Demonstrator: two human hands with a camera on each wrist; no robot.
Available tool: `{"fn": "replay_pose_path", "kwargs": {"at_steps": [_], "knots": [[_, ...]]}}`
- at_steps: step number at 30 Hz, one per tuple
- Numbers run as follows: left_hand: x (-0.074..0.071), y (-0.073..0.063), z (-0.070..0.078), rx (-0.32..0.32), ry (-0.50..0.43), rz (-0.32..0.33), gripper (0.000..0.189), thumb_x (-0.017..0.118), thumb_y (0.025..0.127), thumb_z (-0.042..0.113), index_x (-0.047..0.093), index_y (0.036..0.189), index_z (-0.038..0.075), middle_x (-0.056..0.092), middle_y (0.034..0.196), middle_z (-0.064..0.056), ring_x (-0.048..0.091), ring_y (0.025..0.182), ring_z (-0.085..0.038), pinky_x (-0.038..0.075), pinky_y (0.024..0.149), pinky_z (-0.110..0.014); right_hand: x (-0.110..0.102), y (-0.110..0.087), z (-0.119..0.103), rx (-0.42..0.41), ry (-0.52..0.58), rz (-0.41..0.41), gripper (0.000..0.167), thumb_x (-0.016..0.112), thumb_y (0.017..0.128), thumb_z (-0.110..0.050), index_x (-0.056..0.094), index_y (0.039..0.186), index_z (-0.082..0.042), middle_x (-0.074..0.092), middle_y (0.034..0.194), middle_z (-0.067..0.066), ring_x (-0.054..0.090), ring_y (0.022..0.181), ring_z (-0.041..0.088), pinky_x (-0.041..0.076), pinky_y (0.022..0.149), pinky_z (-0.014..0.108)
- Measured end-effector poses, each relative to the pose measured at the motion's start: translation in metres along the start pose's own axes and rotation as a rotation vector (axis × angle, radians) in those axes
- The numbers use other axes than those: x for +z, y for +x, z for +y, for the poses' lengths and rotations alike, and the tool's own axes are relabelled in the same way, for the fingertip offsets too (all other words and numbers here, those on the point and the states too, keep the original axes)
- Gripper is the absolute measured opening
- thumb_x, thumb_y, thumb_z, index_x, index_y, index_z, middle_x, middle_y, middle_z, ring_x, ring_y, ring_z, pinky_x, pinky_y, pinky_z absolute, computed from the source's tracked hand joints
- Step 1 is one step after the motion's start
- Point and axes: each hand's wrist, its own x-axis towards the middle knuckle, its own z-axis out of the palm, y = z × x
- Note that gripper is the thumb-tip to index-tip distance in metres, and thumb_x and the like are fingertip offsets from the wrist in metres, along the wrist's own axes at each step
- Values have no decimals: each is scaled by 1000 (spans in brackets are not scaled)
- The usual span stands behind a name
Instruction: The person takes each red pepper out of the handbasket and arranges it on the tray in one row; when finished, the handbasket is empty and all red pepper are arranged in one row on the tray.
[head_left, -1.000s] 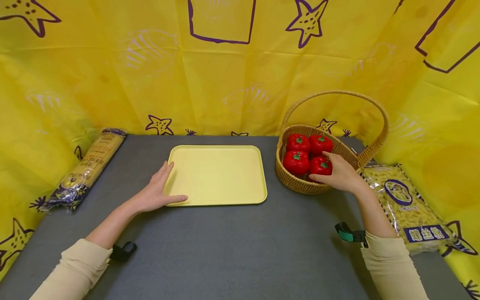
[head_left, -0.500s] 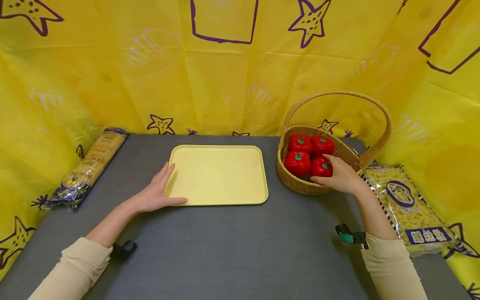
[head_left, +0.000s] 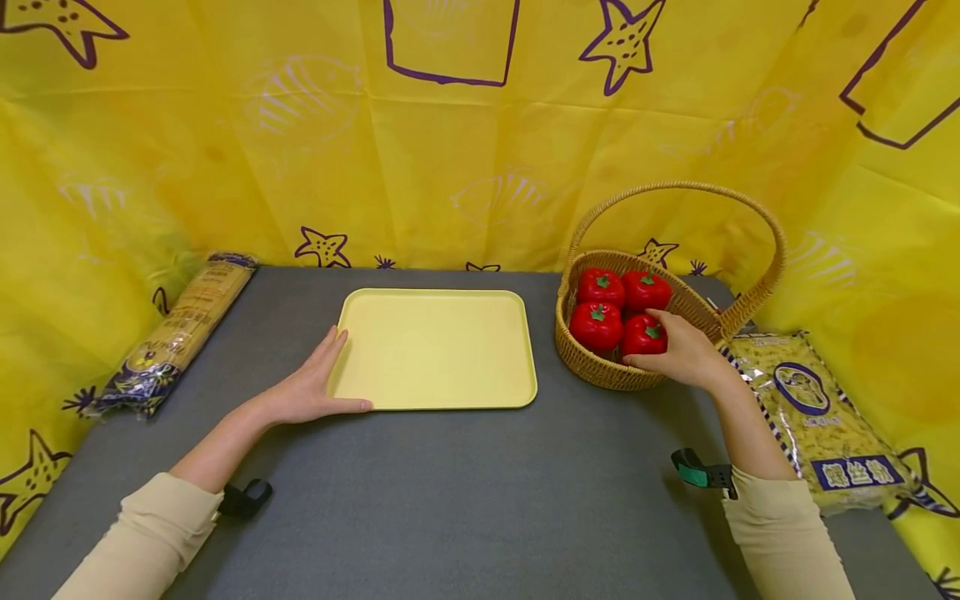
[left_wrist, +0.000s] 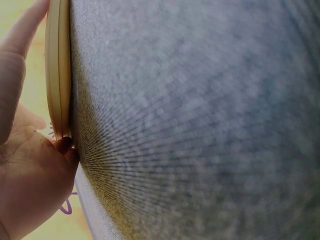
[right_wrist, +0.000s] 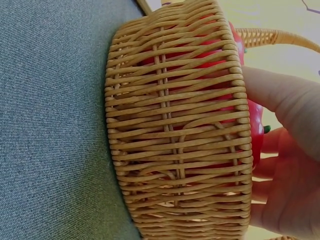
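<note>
A pale yellow tray (head_left: pixel 438 350) lies flat on the grey table. At its left end my left hand (head_left: pixel 303 387) rests with spread fingers and thumb, touching the rim; the tray's edge (left_wrist: pixel 58 75) shows beside that hand in the left wrist view. To the right stands a wicker basket (head_left: pixel 600 375) with several red tomatoes in it, all with green stems. My right hand (head_left: pixel 682 354) reaches over the rim and holds the front right tomato (head_left: pixel 642 333) between thumb and fingers. In the right wrist view, the basket wall (right_wrist: pixel 180 130) partly hides the fingertips.
A long pack of noodles (head_left: pixel 180 333) lies at the table's left edge. Right of the basket lies a bag of pasta (head_left: pixel 817 417). The basket's tall handle (head_left: pixel 678 185) arches over it. A yellow patterned cloth (head_left: pixel 450 167) hangs behind and at the sides.
The view has shifted very slightly. My right hand has settled around the front right tomato, which stays in the basket. The left hand stays at the tray's edge.
</note>
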Motion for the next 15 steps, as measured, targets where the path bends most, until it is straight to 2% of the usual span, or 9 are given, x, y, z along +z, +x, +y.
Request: {"fn": "replay_pose_path", "kwargs": {"at_steps": [15], "knots": [[0, 2, -3, 16, -11, -11, 124, 76, 79, 54, -6, 154, -2, -18, 158, -23, -6, 145, -42, 11, 110, -64, 1, -1, 0, 9, 6, 52, 89, 76, 83, -40, 35, 142, 12, 43, 135, 35, 44, 119, 50, 40, 95, 63]]}}
